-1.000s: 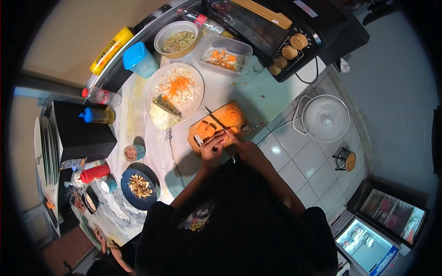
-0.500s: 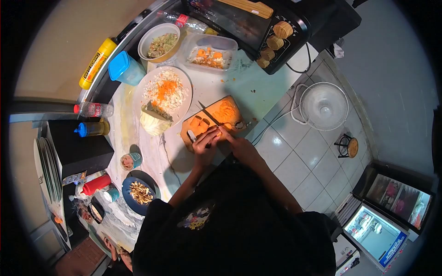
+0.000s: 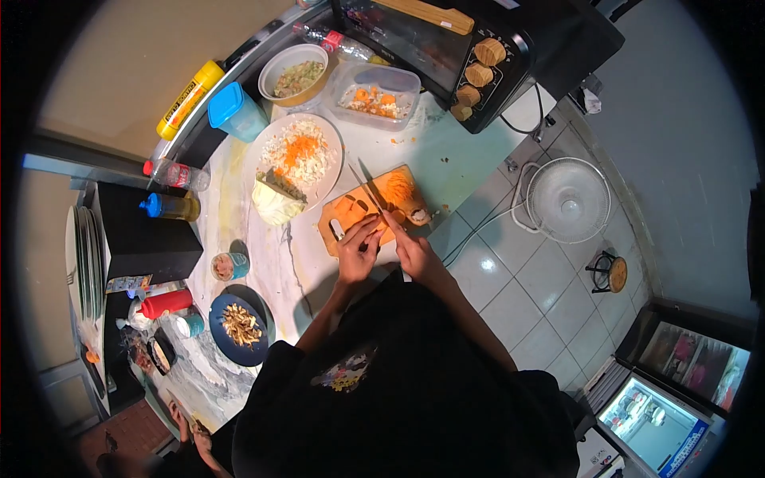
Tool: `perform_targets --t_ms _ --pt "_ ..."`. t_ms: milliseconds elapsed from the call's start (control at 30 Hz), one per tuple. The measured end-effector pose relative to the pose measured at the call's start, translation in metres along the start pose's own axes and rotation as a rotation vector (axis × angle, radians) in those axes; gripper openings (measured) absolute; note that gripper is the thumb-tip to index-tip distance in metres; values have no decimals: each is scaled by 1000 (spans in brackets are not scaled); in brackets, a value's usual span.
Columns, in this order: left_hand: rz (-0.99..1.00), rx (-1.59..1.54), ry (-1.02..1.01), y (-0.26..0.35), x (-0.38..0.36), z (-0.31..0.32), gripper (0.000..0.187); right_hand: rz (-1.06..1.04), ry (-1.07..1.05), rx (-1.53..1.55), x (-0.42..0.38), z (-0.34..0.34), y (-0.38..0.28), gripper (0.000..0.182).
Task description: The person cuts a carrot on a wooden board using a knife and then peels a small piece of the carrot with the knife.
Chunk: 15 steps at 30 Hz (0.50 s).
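Note:
A wooden cutting board (image 3: 327, 217) lies at the counter edge before me. On it, thick carrot pieces (image 3: 348, 210) are to the left and a heap of finely cut carrot (image 3: 396, 186) is to the right. My right hand (image 3: 416, 256) is closed round the handle of a knife (image 3: 368, 190), its blade pointing away across the board. Bent and close to the blade, the fingers of my left hand (image 3: 358, 253) press on a piece of carrot (image 3: 386, 236), partly hidden by the hands. Beyond the board, a plate (image 3: 335, 159) holds chopped cabbage, carrot shreds and a cabbage wedge (image 3: 276, 201).
Behind the plate stand a bowl (image 3: 264, 84), a clear plastic tub (image 3: 406, 111) and a toaster oven (image 3: 478, 99). To the left are a jar (image 3: 230, 266), a dark plate (image 3: 219, 333) of cut brown pieces and bottles. Another person's hands (image 3: 191, 434) show at lower left.
The view has shifted slightly, so the counter things appear moved. Both hands stay at the board with the knife, and the left fingers have shifted a little beside the blade.

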<state>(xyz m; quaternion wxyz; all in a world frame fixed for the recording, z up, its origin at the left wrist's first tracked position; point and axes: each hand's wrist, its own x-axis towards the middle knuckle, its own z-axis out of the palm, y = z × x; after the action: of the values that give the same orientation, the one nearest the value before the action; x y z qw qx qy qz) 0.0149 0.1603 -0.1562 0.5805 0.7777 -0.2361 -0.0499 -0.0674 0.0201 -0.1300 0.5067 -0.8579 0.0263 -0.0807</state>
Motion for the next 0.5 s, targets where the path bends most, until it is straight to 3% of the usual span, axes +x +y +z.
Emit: perform_targets --t_ms 100,200,500 --pt "133 135 -26 4 3 -7 21 73 -18 117 5 1 1 69" --pt "87 114 -58 8 2 -13 20 183 -43 108 4 -6 -10 70" --pt "208 115 -6 -8 0 -5 19 121 41 -13 -15 5 8 73"
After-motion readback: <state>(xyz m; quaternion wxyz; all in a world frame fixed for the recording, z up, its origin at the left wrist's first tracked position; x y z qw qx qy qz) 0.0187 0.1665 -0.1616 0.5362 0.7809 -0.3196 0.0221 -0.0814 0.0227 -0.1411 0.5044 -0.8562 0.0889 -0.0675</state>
